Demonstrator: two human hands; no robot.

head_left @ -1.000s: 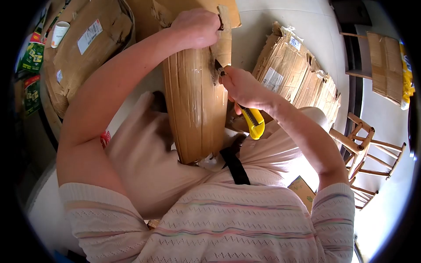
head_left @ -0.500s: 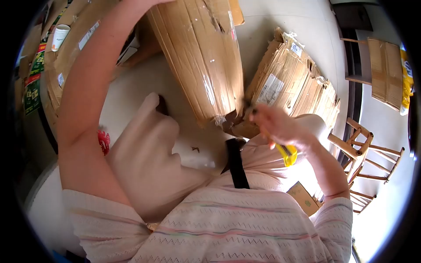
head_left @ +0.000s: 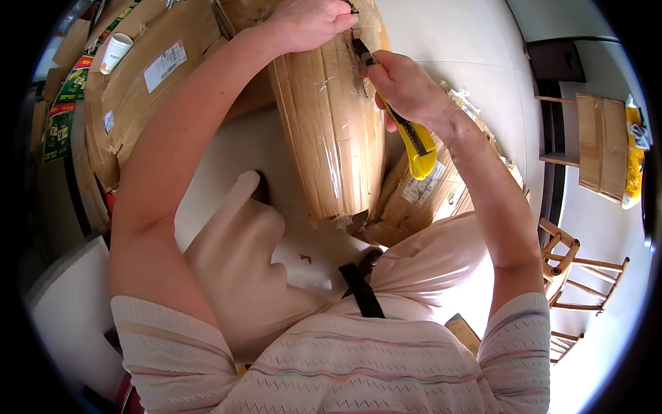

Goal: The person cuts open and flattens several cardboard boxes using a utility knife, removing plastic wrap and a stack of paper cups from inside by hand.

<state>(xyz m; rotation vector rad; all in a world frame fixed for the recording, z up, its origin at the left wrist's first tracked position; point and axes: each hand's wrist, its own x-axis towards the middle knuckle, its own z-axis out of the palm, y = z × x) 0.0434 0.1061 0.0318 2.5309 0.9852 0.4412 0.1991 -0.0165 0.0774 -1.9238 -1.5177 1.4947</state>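
Note:
A tall cardboard box [head_left: 321, 131], wrapped in shiny clear tape, stands upright in front of me. My left hand [head_left: 314, 24] is at its upper part, fingers closed on the box's edge beside a torn slit. In my right hand [head_left: 410, 90] is a yellow utility knife [head_left: 419, 148], its black front end pointing up and left against the slit. The blade tip is too small to make out. Only a short distance separates the two hands.
A flattened, worn cardboard stack [head_left: 420, 193] leans behind the box at right. More cardboard [head_left: 131, 90] with a paper cup [head_left: 116, 53] on it is at left. Wooden stools [head_left: 586, 269] and another carton [head_left: 601, 146] stand at far right. My legs straddle the floor below.
My right hand has risen with the utility knife from near my knee to the box's upper part. My left hand has come into fuller view at the box's edge.

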